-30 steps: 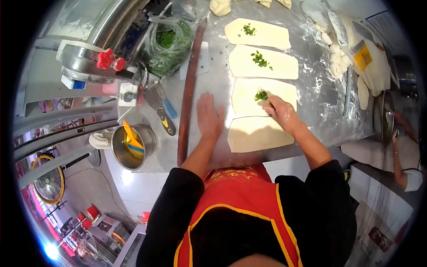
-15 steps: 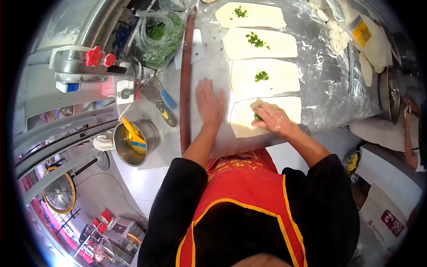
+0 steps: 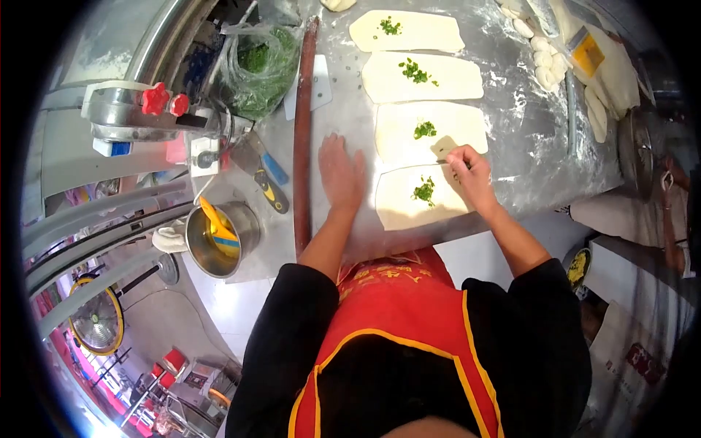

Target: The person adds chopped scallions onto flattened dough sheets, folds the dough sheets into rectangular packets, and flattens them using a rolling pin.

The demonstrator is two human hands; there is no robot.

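My right hand (image 3: 471,171) has moved off the nearest dough sheet (image 3: 394,208), fingers pinched, contents unclear; all four sheets now bear greens (image 3: 423,191). My left hand (image 3: 341,171) lies open on the surface (image 3: 347,109).

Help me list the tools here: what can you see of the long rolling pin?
The rolling pin is long, slender and reddish brown, apparently wood. It lies lengthwise on the metal table, its far stretch crossing a white sheet. The plastic bag sits close on its left; whether they touch is unclear. The left hand rests to its right, apart. Neither hand grips it.
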